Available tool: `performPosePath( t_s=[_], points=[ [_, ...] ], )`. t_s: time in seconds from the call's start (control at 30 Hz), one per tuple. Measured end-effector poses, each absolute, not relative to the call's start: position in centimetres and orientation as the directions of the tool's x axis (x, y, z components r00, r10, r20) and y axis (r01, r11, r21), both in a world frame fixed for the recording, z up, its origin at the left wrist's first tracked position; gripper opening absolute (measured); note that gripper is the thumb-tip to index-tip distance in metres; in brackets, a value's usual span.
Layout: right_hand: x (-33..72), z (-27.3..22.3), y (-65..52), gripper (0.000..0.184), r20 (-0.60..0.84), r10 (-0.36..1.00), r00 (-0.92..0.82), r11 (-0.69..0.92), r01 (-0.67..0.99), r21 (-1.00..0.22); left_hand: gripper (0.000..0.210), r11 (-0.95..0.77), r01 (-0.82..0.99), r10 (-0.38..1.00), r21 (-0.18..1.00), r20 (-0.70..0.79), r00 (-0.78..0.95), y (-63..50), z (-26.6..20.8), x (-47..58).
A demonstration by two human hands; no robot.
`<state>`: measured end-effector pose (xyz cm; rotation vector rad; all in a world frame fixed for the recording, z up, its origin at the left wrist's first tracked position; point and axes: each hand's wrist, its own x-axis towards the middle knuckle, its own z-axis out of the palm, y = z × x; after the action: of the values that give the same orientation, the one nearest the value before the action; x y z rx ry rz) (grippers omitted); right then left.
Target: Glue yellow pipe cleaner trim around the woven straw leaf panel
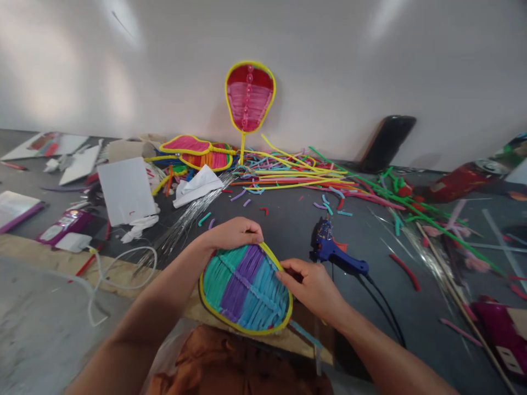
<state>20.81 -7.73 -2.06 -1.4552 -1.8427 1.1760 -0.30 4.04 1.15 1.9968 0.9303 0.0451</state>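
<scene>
A rounded pipe-cleaner panel (242, 291), with green, purple and blue rows inside a yellow rim, is held tilted at the table's front edge. My left hand (234, 233) is closed on its upper edge, thumb and fingers at the yellow border. On the right side, my right hand (310, 282) pinches the yellow rim between thumb and fingers. A light-blue pipe-cleaner piece (305, 332) sticks out below the panel's lower right. Just right of my right hand lies a blue hot glue gun (341, 255) with a black cord.
A pink panel with yellow rim (250, 101) stands against the wall. Behind the hands lie loose pipe cleaners (296, 178) and silvery wires (185, 211). A phone (387, 144) leans at the back. A red can (465, 178) is at right, a white cable (123, 269) at left.
</scene>
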Motion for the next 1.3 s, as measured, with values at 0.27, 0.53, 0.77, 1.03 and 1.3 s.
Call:
performPosePath(
  t_s=[0.27, 0.53, 0.77, 1.03, 1.3],
  points=[
    [21.0, -1.2, -7.7, 0.028, -0.14, 0.93, -0.341, 0.054, 0.5, -0.865, 0.03, -0.286, 0.602, 0.623, 0.746, -0.332, 0.708, 3.5, 1.3, -0.2],
    [25.6, 0.2, -6.2, 0.029, 0.071, 0.995, -0.076, 0.104, 0.708, -0.698, 0.024, -0.3, 0.559, 0.586, 0.773, -0.313, 0.747, 3.0, 1.3, 0.4],
    [29.4, -0.2, -5.7, 0.055, 0.009, 0.985, -0.174, 0.174, 0.974, -0.142, 0.025, -0.291, 0.538, 0.56, 0.791, -0.315, 0.766, 3.4, 0.9, 0.3],
    [29.0, -1.3, -4.8, 0.064, 0.029, 0.993, -0.111, 0.113, 0.989, -0.091, 0.026, -0.281, 0.518, 0.547, 0.808, -0.309, 0.778, 3.5, 0.7, 0.1],
    [29.9, 2.2, -6.0, 0.054, 0.017, 0.975, 0.22, -0.153, 0.732, -0.664, 0.026, -0.275, 0.499, 0.548, 0.822, -0.292, 0.784, 3.4, 0.5, 0.1]
  ],
)
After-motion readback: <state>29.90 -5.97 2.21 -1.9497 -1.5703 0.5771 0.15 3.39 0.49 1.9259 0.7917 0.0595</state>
